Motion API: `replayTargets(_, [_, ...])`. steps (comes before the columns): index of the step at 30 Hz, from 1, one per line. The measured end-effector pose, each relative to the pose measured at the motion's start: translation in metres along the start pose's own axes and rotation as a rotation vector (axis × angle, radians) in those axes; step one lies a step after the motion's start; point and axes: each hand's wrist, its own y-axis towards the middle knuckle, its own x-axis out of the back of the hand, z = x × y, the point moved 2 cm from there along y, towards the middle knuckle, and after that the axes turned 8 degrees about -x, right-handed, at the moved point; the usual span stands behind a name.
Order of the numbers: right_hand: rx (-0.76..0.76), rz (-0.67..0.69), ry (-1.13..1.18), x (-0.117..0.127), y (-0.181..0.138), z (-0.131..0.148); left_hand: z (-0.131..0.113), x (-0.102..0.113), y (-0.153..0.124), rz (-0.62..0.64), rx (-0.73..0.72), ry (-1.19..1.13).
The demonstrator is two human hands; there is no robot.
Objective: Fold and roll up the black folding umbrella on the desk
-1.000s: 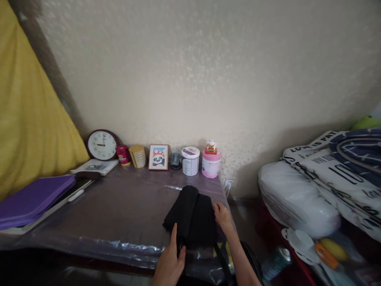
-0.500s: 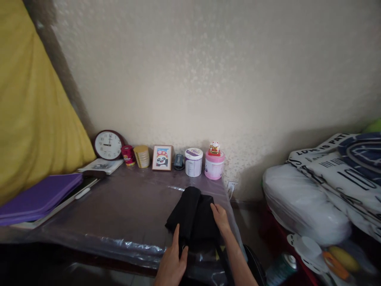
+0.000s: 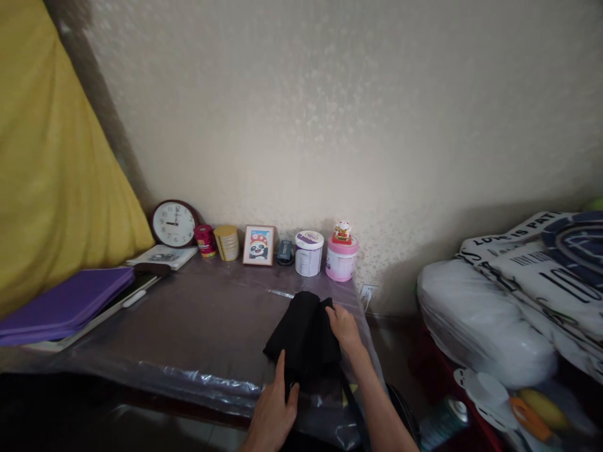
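Note:
A folded black cloth (image 3: 296, 329) lies near the front right corner of the table, its folds running away from me. My left hand (image 3: 274, 402) holds its near left edge, the index finger stretched along the fabric and the thumb apart from it. A small shiny spot shows by that thumb. On the right side, my right hand (image 3: 343, 328) pinches the edge of the cloth with thumb and fingers and bends it inward. Part of the cloth's near end is hidden by the left hand and lost in shadow, where a dark strap hangs down.
Along the wall stand a clock (image 3: 175, 223), a red can (image 3: 205, 242), a yellow-lidded tub (image 3: 227, 243), a panda picture frame (image 3: 259, 245), a white tub (image 3: 309, 254) and a pink tub (image 3: 342, 260) bearing a cat figurine. Purple folders (image 3: 66, 304) lie left; wrapped bedding (image 3: 480, 314) is right.
My right hand has moved slightly left and up, drawing the cloth's right side inward, so the bundle is narrower. My left hand stays almost in place. The view has shifted slightly.

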Motion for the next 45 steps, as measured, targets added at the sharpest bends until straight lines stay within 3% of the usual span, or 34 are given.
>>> replayTargets(5, [0.024,0.033,0.073,0.001,0.011,0.010,0.000,0.002,0.000,-0.003,-0.026,-0.035])
replayTargets(11, [0.028,0.048,0.132,-0.014,0.021,0.035,-0.002,0.005,-0.003,0.011,-0.004,-0.054])
replayTargets(20, [-0.050,0.092,0.092,-0.047,0.006,0.071,-0.001,0.003,-0.001,0.049,-0.002,-0.062])
replayTargets(28, [-0.094,0.130,-0.020,-0.054,-0.005,0.085,0.010,-0.003,0.002,0.052,0.001,-0.050])
replayTargets(36, [-0.051,0.149,-0.107,-0.055,-0.010,0.087,0.006,-0.005,-0.004,-0.088,-0.065,-0.152])
replayTargets(42, [0.022,0.164,-0.054,-0.056,-0.013,0.086,0.000,-0.001,-0.002,0.051,-0.106,0.024])
replayTargets(45, [0.150,0.224,0.050,-0.049,-0.021,0.085,-0.001,0.001,0.000,0.086,-0.112,0.119])
